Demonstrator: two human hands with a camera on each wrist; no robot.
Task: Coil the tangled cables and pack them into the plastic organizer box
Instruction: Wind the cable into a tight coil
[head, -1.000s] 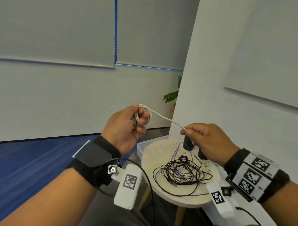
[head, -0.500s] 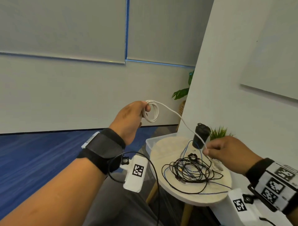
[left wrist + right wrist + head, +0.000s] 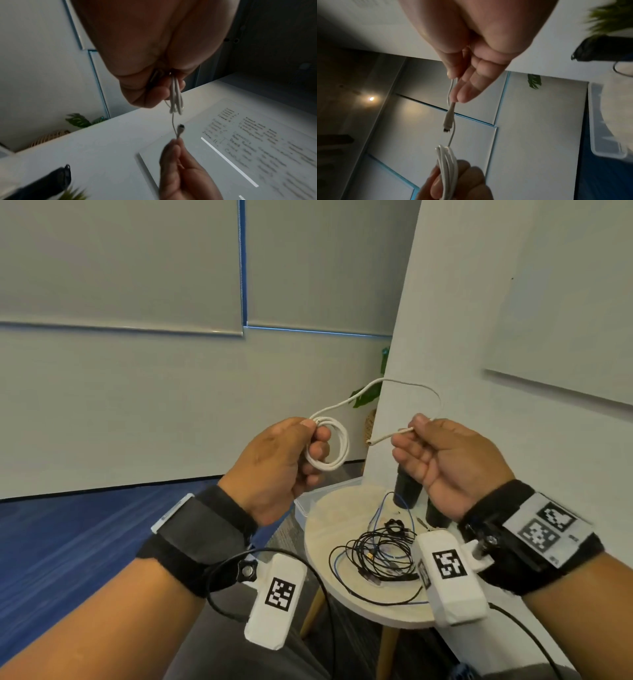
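Left hand (image 3: 274, 463) grip holds coiled white cable (image 3: 337, 446), raised above the round tabletop (image 3: 342, 508). Right hand (image 3: 448, 460), at 3 o'clock of the coil, pinches the free connector end. Black cable tangle (image 3: 380, 556) lies on the tabletop; plastic box (image 3: 303, 501) sits at its 10 o'clock edge.

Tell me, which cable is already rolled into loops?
The white cable, looped in the left hand. The black cables and blue cable lie tangled on the table.

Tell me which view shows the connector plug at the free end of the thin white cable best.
Right wrist: the white connector plug hangs below the right hand, its metal tip clear. Left wrist shows it end-on and small. Head shows only a pale stub.
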